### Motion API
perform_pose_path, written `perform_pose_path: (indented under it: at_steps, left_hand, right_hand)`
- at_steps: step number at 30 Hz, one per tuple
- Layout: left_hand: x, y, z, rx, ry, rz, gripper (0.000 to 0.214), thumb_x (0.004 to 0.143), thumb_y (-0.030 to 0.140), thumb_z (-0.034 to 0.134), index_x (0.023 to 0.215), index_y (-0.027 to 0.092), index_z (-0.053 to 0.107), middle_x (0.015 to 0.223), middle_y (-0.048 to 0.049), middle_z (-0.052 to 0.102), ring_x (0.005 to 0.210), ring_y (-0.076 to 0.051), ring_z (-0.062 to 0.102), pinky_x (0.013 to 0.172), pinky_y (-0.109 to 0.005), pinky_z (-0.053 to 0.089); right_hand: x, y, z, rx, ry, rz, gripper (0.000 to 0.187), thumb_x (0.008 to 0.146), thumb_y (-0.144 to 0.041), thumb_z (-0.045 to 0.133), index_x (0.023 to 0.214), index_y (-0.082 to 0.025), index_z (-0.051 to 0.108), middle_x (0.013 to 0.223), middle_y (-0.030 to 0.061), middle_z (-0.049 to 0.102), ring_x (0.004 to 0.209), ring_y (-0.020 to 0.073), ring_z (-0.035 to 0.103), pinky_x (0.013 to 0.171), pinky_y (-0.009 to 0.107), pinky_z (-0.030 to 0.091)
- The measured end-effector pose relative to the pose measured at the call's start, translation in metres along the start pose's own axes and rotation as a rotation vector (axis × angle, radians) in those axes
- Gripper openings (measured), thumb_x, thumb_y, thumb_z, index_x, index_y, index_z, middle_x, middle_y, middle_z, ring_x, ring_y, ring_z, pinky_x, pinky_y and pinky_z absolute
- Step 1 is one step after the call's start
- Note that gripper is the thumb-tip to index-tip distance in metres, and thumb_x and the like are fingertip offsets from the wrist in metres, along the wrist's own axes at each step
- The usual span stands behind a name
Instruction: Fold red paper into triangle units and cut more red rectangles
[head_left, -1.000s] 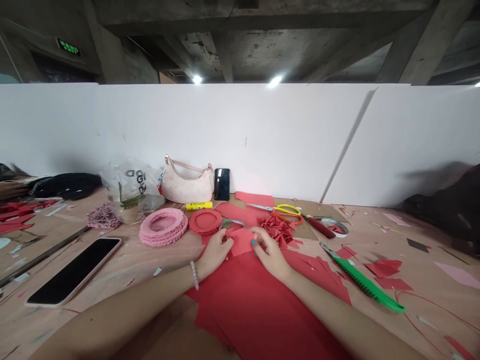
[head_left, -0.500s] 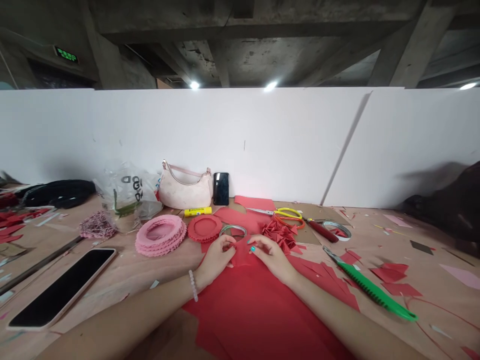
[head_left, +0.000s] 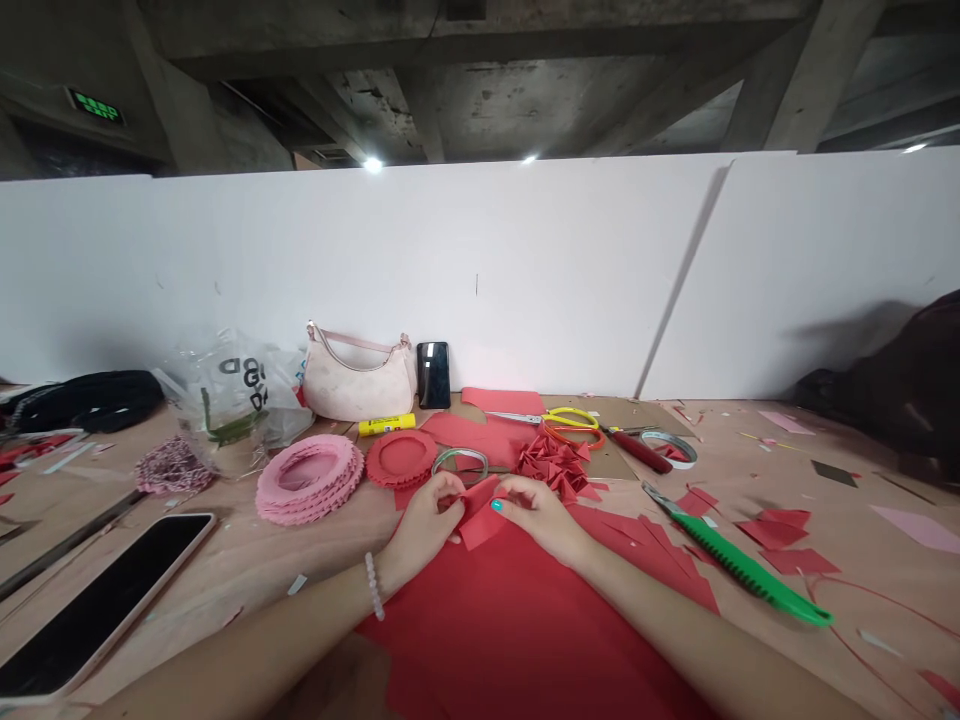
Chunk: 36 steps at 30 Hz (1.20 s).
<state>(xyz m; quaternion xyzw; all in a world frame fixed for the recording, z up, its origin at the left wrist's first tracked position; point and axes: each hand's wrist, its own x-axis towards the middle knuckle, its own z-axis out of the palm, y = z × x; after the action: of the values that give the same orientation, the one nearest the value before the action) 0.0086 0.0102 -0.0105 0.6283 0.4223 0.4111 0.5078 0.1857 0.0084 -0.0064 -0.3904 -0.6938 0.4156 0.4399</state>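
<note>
At the far end of the large red paper sheet (head_left: 525, 630), a small red paper piece (head_left: 478, 518) is sitting between two nearly closed pinches: the left hand (head_left: 421, 530) is gripping its left side, the right hand (head_left: 541, 515) its right, apparently to steady it. Folded red paper pieces (head_left: 553, 462) are lying heaped beyond the sheet; a green-handled cutter (head_left: 750, 565) is resting to the sheet's right, seemingly within reach.
</note>
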Motion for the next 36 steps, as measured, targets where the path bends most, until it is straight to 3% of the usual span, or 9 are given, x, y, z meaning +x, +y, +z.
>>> perform_pose_path:
  at_steps: [3, 6, 9, 11, 17, 36]
  left_hand:
    - [-0.005, 0.004, 0.001, 0.093, -0.068, 0.038, 0.007, 0.075, 0.022, 0.047, 0.076, 0.017, 0.043, 0.075, 0.0014, 0.049, 0.060, -0.009, 0.047, 0.049, -0.018, 0.043]
    - [-0.010, 0.008, 0.001, 0.297, -0.066, 0.143, 0.010, 0.080, 0.023, 0.042, 0.073, 0.017, 0.048, 0.072, 0.0007, 0.051, 0.064, -0.011, 0.048, 0.061, -0.023, 0.043]
    - [-0.015, 0.013, 0.002, 0.424, -0.041, 0.259, 0.014, 0.082, 0.021, 0.041, 0.079, 0.018, 0.055, 0.092, -0.0039, 0.056, 0.086, -0.016, 0.051, 0.079, -0.027, 0.040]
    - [-0.017, 0.016, 0.003, 0.492, -0.024, 0.297, 0.012, 0.080, 0.022, 0.045, 0.080, 0.018, 0.057, 0.099, -0.0047, 0.054, 0.093, -0.017, 0.050, 0.082, -0.027, 0.038]
    - [-0.022, 0.022, 0.004, 0.602, -0.146, 0.267, 0.019, 0.081, 0.019, 0.041, 0.067, 0.017, 0.053, 0.067, 0.0010, 0.054, 0.062, -0.012, 0.048, 0.058, -0.022, 0.036]
    - [-0.019, 0.019, 0.003, 0.597, -0.258, 0.210, 0.023, 0.079, 0.013, 0.038, 0.056, 0.016, 0.037, 0.058, 0.0034, 0.042, 0.055, -0.008, 0.037, 0.052, -0.021, 0.028]
  right_hand:
    - [-0.001, 0.000, 0.000, 0.070, 0.017, 0.024, 0.015, 0.075, -0.033, 0.057, 0.080, -0.020, 0.053, 0.072, -0.0012, 0.057, 0.068, 0.0143, 0.055, 0.063, 0.027, 0.045]
    - [-0.004, 0.000, 0.000, 0.153, 0.019, 0.054, 0.033, 0.073, -0.030, 0.060, 0.102, -0.023, 0.046, 0.075, -0.0029, 0.058, 0.071, 0.0138, 0.057, 0.067, 0.027, 0.045]
    - [-0.007, -0.002, 0.002, 0.212, 0.003, 0.090, 0.036, 0.071, -0.026, 0.062, 0.103, -0.024, 0.047, 0.073, -0.0044, 0.058, 0.072, 0.0130, 0.057, 0.069, 0.027, 0.044]
    - [-0.009, -0.004, 0.004, 0.206, -0.002, 0.099, 0.030, 0.070, -0.024, 0.063, 0.098, -0.023, 0.050, 0.074, -0.0039, 0.058, 0.073, 0.0129, 0.056, 0.070, 0.026, 0.044]
    - [-0.011, -0.008, 0.008, 0.161, -0.020, 0.118, 0.014, 0.070, -0.022, 0.062, 0.082, -0.019, 0.056, 0.078, -0.0011, 0.058, 0.075, 0.0139, 0.055, 0.069, 0.027, 0.044]
    - [-0.010, -0.008, 0.006, 0.085, -0.044, 0.132, 0.006, 0.076, -0.024, 0.059, 0.076, -0.018, 0.056, 0.076, 0.0001, 0.056, 0.073, 0.0141, 0.053, 0.066, 0.026, 0.042]
